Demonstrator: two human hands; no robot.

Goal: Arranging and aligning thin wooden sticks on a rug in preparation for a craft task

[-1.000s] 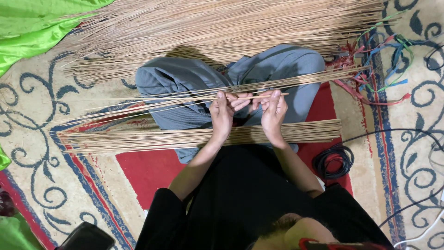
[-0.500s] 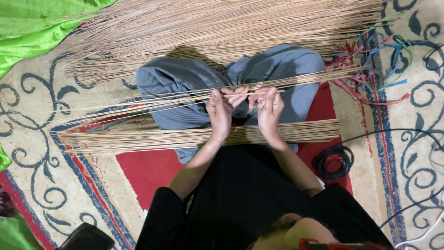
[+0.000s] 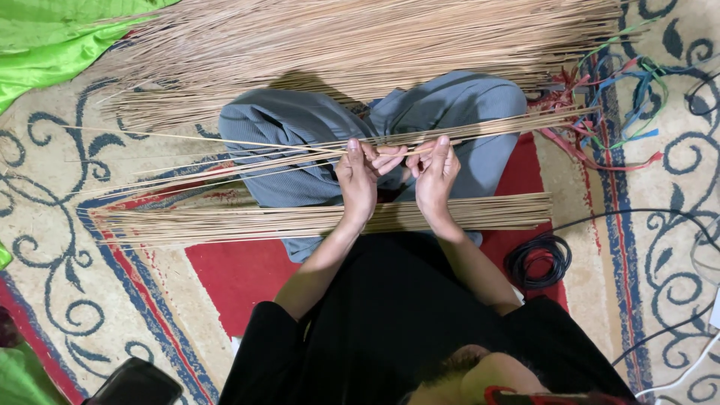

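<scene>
1. Left hand point(image 3: 357, 182) and right hand point(image 3: 437, 174) both closed on a bunch of thin sticks point(image 3: 300, 154), held across the lap over grey trousers point(image 3: 315, 127).
2. Sticks long, tan, thin; fan out to one side.
3. Fingertips overlap, exact grip hard to see.
4. Around: flat stick bundle point(image 3: 300, 221) under wrists, big stick pile point(image 3: 360, 37) beyond knees, black cable coil point(image 3: 538, 261), coloured strings point(image 3: 622, 97), green cloth point(image 3: 52, 45), patterned rug point(image 3: 60, 300).
</scene>
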